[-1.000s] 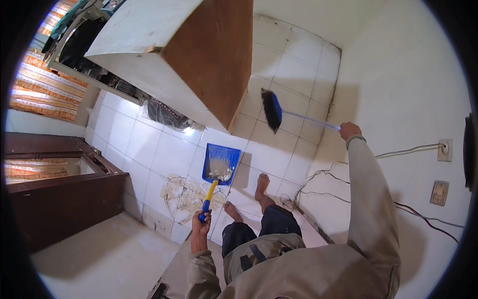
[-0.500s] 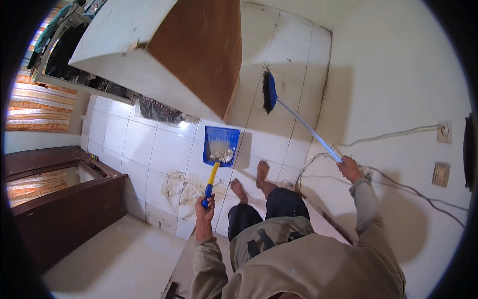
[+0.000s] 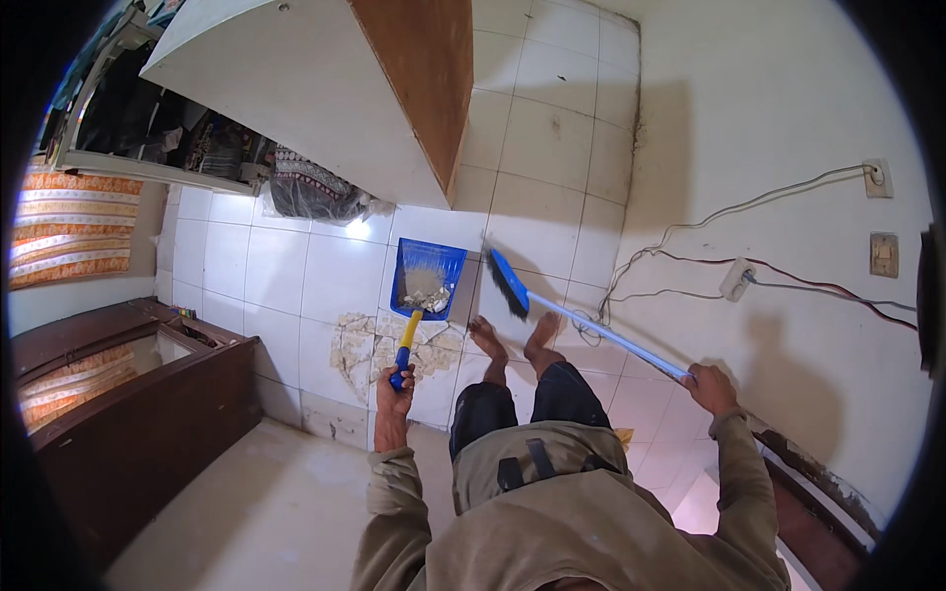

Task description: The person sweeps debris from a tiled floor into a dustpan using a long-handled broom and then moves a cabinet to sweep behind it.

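Observation:
My left hand (image 3: 395, 391) is closed round the yellow and blue handle of a blue dustpan (image 3: 457, 258). Whitish rubble and dust (image 3: 429, 296) lie in the pan, mostly toward its handle end. My right hand (image 3: 710, 388) grips the upper end of a long light-blue pole belonging to a broom (image 3: 509, 284). The broom's blue head with dark bristles is just right of the dustpan, apart from it, over the tiles by my bare feet (image 3: 489, 338). Whether the bristles touch the floor I cannot tell.
A white cabinet with a brown side (image 3: 424, 89) stands ahead. Next to it lies a plastic-wrapped bundle (image 3: 310, 187). Cracked, bare patches (image 3: 370, 350) mark the tiles below the dustpan. Cables and an extension socket (image 3: 737, 280) run along the right wall; dark wooden furniture (image 3: 148, 443) is at left.
The broom has swung nearer, its head coming down and left toward the dustpan and my feet. My right hand is slightly lower and farther right. The dustpan stays in my left hand.

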The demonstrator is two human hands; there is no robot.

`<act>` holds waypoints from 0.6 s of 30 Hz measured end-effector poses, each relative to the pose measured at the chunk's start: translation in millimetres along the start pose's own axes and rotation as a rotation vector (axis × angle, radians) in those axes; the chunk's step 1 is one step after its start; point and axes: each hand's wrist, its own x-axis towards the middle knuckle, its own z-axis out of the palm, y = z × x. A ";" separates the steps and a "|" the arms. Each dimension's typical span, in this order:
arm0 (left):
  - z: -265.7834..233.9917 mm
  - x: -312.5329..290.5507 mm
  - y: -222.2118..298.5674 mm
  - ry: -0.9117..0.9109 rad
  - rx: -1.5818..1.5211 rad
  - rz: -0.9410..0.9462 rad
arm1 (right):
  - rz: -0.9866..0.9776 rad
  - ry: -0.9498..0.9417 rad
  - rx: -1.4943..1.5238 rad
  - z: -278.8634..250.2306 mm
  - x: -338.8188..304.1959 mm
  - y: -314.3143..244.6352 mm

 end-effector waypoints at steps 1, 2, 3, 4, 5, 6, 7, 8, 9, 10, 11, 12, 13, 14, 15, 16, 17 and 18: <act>-1.2 -1.3 0.9 -0.008 0.014 0.010 | -0.023 0.001 -0.083 3.2 7.4 1.8; -5.1 -2.7 1.2 -0.008 0.013 0.013 | -0.048 0.000 -0.167 6.1 16.3 3.6; -9.2 -4.2 0.4 0.004 0.026 0.031 | -0.052 0.000 -0.167 7.8 26.9 6.1; -7.5 -4.0 -1.4 0.013 0.038 0.048 | -0.061 -0.013 -0.258 4.1 41.8 10.1; -7.0 -5.8 -1.4 0.010 0.040 0.051 | -0.070 -0.026 -0.345 1.8 54.5 11.4; -6.2 -7.6 -2.0 0.000 0.027 0.043 | -0.047 -0.037 -0.391 -2.5 68.1 13.1; -6.9 -10.4 -2.7 -0.004 0.012 0.035 | -0.028 -0.054 -0.439 -8.2 82.0 14.2; -8.6 -12.2 -2.7 0.001 0.012 0.038 | -0.039 -0.015 -0.469 -14.5 95.6 20.5; -9.4 -13.4 -2.3 0.007 0.015 0.040 | -0.050 0.024 -0.498 -21.5 109.4 26.3; -10.3 -13.8 -2.7 0.014 0.019 0.042 | -0.042 0.034 -0.523 -30.8 122.3 26.6; -11.1 -13.7 -5.1 0.019 0.019 0.039 | -0.029 0.042 -0.550 -42.1 132.9 28.9; -11.4 -13.6 -7.6 0.010 0.004 0.006 | -0.046 0.075 -0.564 -51.9 144.6 34.2; -9.4 -12.2 -9.8 -0.002 -0.008 -0.027 | -0.061 0.112 -0.575 -61.9 156.1 38.3; -2.6 -13.7 -15.5 0.002 -0.006 -0.027 | -0.046 0.156 -0.580 -74.6 162.1 35.1; 4.2 -16.0 -22.8 0.015 0.034 0.011 | -0.029 0.201 -0.583 -85.3 168.5 31.9; 10.9 -17.5 -27.7 0.029 0.078 0.047 | -0.025 0.196 -0.577 -90.3 178.7 35.5; 12.5 -15.5 -31.5 0.032 0.082 0.044 | -0.055 0.270 -0.564 -96.4 189.3 40.5; 14.5 -13.3 -34.1 0.025 0.062 0.022 | -0.085 0.344 -0.550 -101.2 198.6 45.8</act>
